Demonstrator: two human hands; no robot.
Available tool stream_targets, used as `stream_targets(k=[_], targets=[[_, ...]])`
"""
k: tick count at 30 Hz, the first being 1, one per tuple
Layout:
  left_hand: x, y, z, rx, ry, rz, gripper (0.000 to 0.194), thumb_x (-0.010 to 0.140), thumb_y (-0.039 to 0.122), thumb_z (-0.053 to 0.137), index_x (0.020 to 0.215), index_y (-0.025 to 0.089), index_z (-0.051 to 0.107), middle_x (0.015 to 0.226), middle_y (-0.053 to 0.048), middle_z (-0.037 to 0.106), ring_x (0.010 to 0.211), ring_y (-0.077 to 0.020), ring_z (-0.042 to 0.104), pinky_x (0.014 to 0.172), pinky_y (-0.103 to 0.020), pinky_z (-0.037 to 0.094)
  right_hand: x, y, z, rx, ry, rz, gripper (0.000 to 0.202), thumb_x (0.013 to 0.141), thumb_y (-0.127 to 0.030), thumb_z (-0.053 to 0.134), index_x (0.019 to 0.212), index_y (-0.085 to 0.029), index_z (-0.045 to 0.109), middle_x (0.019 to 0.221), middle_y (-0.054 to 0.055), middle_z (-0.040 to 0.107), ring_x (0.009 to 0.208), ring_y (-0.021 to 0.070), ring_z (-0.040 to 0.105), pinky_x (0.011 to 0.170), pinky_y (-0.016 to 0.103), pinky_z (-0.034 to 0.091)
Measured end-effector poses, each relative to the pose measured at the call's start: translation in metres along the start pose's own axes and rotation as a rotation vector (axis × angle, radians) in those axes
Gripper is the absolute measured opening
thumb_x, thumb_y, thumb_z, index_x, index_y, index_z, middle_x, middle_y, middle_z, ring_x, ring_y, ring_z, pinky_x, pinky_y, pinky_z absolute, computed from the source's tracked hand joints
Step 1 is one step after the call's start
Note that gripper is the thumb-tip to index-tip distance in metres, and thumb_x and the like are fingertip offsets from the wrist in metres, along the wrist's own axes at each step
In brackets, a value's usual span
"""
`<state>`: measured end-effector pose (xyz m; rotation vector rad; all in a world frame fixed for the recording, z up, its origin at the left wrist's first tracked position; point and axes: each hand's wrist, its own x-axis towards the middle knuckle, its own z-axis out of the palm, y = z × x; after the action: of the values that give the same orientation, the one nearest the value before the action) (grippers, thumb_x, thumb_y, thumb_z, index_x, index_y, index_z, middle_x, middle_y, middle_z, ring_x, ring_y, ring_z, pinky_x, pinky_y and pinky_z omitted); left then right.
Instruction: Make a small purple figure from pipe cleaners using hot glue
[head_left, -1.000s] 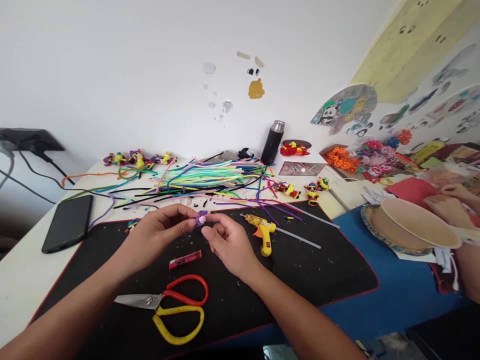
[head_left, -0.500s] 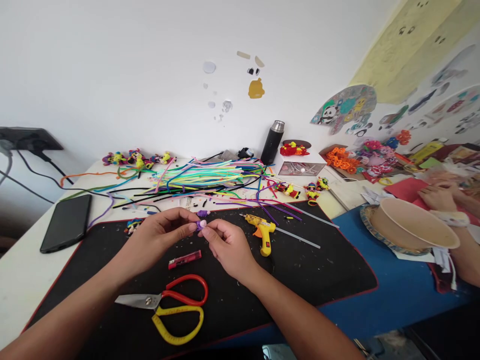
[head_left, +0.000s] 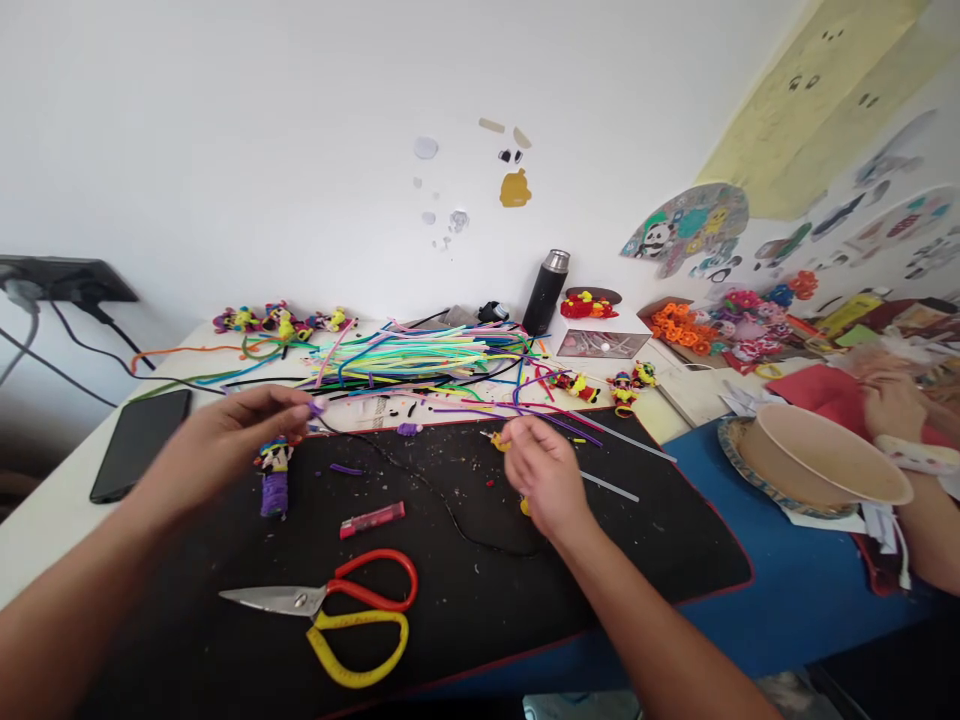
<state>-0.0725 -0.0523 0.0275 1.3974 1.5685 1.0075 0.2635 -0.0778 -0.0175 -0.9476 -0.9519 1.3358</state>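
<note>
Right hand (head_left: 544, 475) covering the glue gun (head_left: 499, 441), left hand (head_left: 244, 428) pinching a small purple piece (head_left: 316, 408)

Taking the lighter (head_left: 373, 519) as my landmark, I'm seeing the scissors (head_left: 361, 612) lying on its near side and a purple-bodied figure (head_left: 274, 492) lying to its left; right of it and slightly beyond, the right hand is hanging half-curled over the gun, and I'm not able to tell whether it is gripping; beyond it, a purple coil (head_left: 409, 429) is lying, and off to the far left the left thumb and fingertips are pressing together on the piece; farther beyond, bundled fuzzy stems (head_left: 405, 352) are lying; I'm judging the step in hand to be taking up the gun, so the next move is calling for a firm grip on it while the left hand is holding the piece steady
</note>
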Motion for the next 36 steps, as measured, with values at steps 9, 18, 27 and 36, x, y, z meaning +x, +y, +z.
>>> stream_targets(k=[9, 18, 27, 36], targets=[[0.01, -0.002, -0.065, -0.234, 0.54, 0.126, 0.031, 0.069, 0.038, 0.091, 0.084, 0.02, 0.07, 0.076, 0.006, 0.069, 0.075, -0.0122, 0.058, 0.076, -0.025, 0.049, -0.015, -0.074, -0.085, 0.157, 0.275, -0.083, 0.027, 0.084, -0.036, 0.083, 0.079, -0.019, 0.063, 0.045, -0.012, 0.03, 0.037, 0.0055, 0.019, 0.037, 0.02, 0.02], [0.009, 0.002, 0.049, 0.286, -0.311, 0.153, 0.042, 0.08, 0.064, 0.072, 0.089, 0.024, 0.077, 0.091, -0.003, 0.08, 0.088, -0.0272, 0.07, 0.08, -0.034, 0.052, -0.04, 0.015, -0.016, 0.081, 0.058, 0.15, 0.045, 0.089, -0.055, 0.074, 0.069, -0.021, 0.053, 0.044, -0.012, 0.028, 0.037, 0.0061, 0.02, 0.039, 0.022, 0.014], [0.025, -0.018, 0.091, 0.615, -0.352, 0.201, 0.029, 0.087, 0.046, 0.058, 0.091, 0.025, 0.078, 0.095, -0.007, 0.08, 0.087, -0.0295, 0.072, 0.077, -0.037, 0.05, -0.052, 0.04, -0.011, -0.486, -0.171, 0.023, 0.044, 0.1, -0.055, 0.057, 0.073, -0.021, 0.061, 0.052, -0.006, 0.04, 0.047, 0.0113, 0.035, 0.048, 0.026, 0.024], [0.033, -0.024, 0.099, 0.747, -0.341, 0.268, 0.026, 0.091, 0.041, 0.055, 0.092, 0.025, 0.076, 0.097, -0.007, 0.08, 0.092, -0.0302, 0.071, 0.077, -0.037, 0.049, -0.055, 0.043, -0.01, -0.611, -0.192, -0.02, 0.039, 0.104, -0.047, 0.054, 0.077, -0.021, 0.065, 0.059, -0.003, 0.053, 0.055, 0.014, 0.048, 0.055, 0.027, 0.033]])
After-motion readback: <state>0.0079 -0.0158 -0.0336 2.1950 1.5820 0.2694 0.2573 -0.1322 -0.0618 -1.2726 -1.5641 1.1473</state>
